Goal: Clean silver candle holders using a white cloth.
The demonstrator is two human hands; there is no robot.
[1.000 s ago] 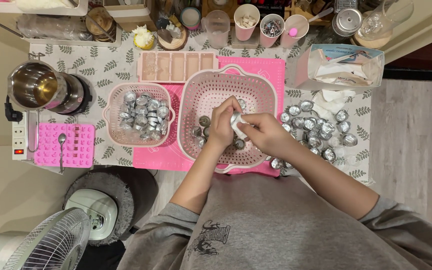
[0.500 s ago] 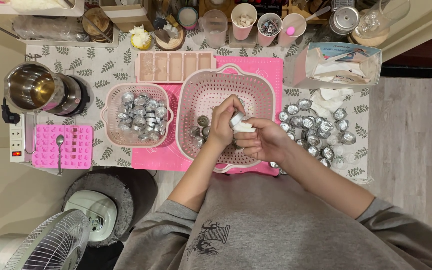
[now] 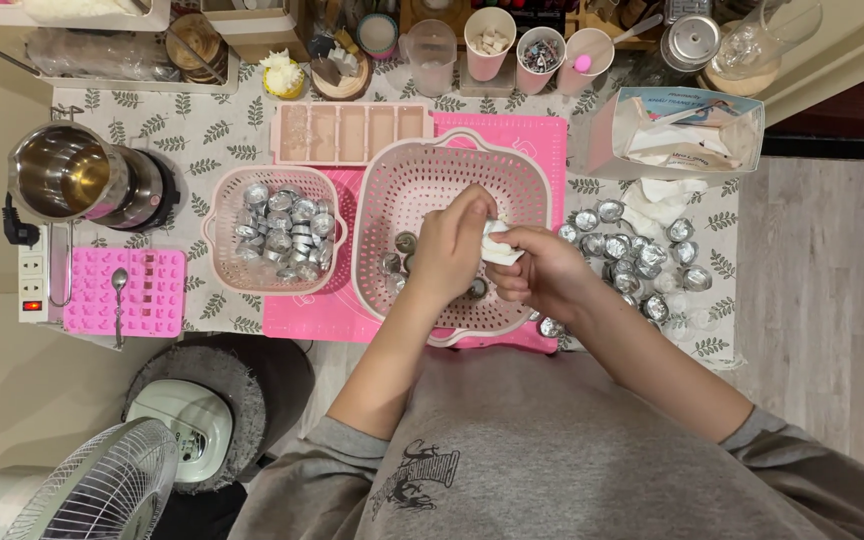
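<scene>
**A:** From the head view, what are the hands doing?

**B:** Both are together over the large pink basket (image 3: 457,180). The left hand (image 3: 449,250) is curled, fingers bent down and closed around something small that I cannot make out (its own knuckles hide it). The right hand (image 3: 544,268) is pinched shut on a white tissue (image 3: 499,243), which sits between the two hands and touches the left one.

**A:** And what lies under them?

**B:** A few small metal cups (image 3: 399,252) on the floor of the basket, just left of and below the left hand.

**A:** Around the hands?

**B:** To the right of the right hand, a loose scatter of silver foil cups (image 3: 642,255) lies on the bench (image 3: 202,140), some just beside the wrist. Well to the left of the left hand stands a smaller pink basket (image 3: 222,245) filled with more foil cups (image 3: 282,230). Beyond the hands, a pink compartment tray (image 3: 347,132) lies at the far edge of the big basket, and a tissue box (image 3: 682,135) sits beyond the right hand.
</scene>
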